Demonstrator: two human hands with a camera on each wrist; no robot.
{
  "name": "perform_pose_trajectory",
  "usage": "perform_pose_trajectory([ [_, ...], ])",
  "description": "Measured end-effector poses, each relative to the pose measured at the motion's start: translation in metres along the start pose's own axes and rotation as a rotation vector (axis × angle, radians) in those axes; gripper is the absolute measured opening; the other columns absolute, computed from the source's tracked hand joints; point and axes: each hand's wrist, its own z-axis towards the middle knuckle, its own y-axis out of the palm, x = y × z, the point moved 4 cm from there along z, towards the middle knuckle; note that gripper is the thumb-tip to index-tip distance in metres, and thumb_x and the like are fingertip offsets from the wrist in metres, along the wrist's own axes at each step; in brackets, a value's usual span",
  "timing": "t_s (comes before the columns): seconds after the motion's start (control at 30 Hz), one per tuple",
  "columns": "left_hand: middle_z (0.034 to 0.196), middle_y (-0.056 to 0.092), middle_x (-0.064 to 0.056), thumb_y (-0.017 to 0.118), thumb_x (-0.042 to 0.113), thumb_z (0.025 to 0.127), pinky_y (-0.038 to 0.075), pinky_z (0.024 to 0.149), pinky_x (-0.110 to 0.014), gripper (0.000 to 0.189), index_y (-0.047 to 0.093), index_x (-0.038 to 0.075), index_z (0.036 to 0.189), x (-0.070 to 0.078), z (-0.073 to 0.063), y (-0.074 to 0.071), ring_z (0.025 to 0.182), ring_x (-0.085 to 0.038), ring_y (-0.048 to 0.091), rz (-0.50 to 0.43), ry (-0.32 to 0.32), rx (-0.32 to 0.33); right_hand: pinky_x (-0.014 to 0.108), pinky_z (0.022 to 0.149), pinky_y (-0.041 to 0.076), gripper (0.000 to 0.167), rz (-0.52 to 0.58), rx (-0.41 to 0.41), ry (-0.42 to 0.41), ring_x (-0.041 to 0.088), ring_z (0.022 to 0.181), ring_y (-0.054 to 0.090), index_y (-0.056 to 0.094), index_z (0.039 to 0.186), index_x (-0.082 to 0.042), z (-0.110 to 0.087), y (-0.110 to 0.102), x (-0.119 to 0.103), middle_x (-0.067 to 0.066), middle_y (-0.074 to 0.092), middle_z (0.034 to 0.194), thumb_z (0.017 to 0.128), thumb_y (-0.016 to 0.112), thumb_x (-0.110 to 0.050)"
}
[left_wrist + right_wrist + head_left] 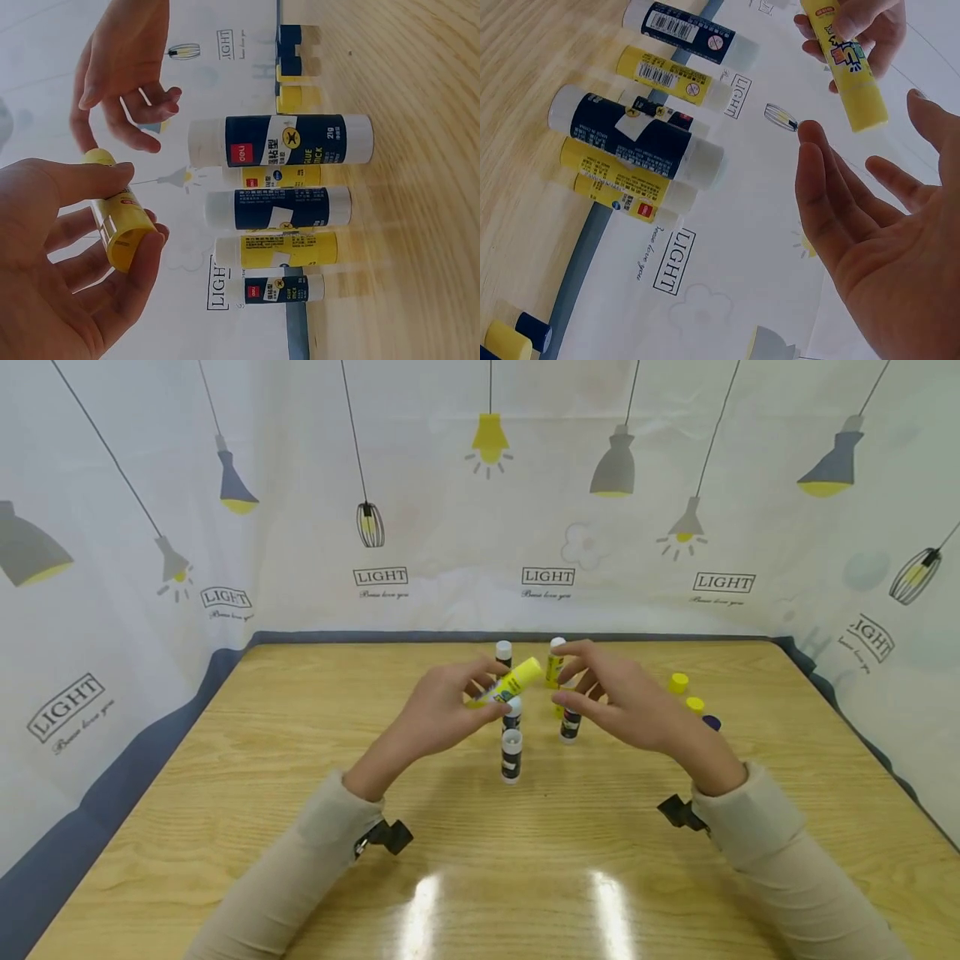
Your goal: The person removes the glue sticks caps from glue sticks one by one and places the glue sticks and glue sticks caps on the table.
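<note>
A yellow glue stick [522, 676] with a yellow cap is tilted in the air, pinched between the thumb and fingers of my left hand [448, 703]. My right hand [628, 700] hovers just right of its capped end, fingers spread and bent a little, holding nothing. In the right wrist view a gap shows between those fingers and the glue stick [847, 67]. Below the hands stand several uncapped glue sticks with white tops: a dark blue one [511, 764] at the front, another dark blue one [570, 727] to its right, and a yellow one [554, 670] farther back, partly hidden.
Several loose caps lie beyond my right forearm, among them a yellow cap [678, 683], a second yellow cap [694, 705] and a dark blue cap [711, 722]. The wooden table [300, 693] ends at a white cloth backdrop [450, 527] printed with lamps.
</note>
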Motion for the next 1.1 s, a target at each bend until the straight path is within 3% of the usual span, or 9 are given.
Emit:
perform_pose_trajectory([
  [0.17,0.109,0.077,-0.004,0.081,0.028,0.092,0.059,0.076,-0.031,0.041,0.069,0.017,0.129,0.005,-0.001,0.003,0.090,-0.016,0.073,0.019,0.040,-0.009,0.032,0.078,0.059,0.056,0.013,0.002,-0.036,0.012,0.093,0.071,0.044,0.149,-0.012,0.000,0.005,-0.006,0.007,0.071,0.120,0.102,0.067,-0.030],
  [0.6,0.111,0.076,0.000,0.081,0.027,0.092,0.059,0.080,-0.030,0.040,0.069,0.015,0.128,0.021,-0.007,0.006,0.095,-0.012,0.073,0.074,0.143,-0.036,0.028,0.073,0.059,0.036,0.045,0.030,-0.127,0.007,0.084,0.067,0.060,0.134,-0.012,0.001,0.009,-0.016,-0.003,0.069,0.103,0.101,0.069,-0.022],
  [0.9,0.106,0.076,0.000,0.081,0.024,0.091,0.058,0.076,-0.028,0.036,0.067,0.015,0.124,0.023,-0.010,0.009,0.093,-0.012,0.072,0.095,0.161,-0.047,0.026,0.075,0.059,0.026,0.033,0.048,-0.150,0.006,0.077,0.066,0.065,0.126,-0.008,-0.001,0.007,-0.021,-0.006,0.069,0.088,0.101,0.068,-0.017],
  [1.1,0.094,0.073,0.003,0.087,0.038,0.084,0.052,0.066,-0.023,0.045,0.066,0.017,0.118,0.025,-0.011,0.015,0.078,-0.007,0.066,0.129,0.173,-0.036,0.027,0.073,0.059,0.024,0.084,0.050,-0.147,0.004,0.074,0.065,0.067,0.123,-0.009,-0.002,0.007,-0.023,-0.005,0.069,0.086,0.101,0.069,-0.016],
])
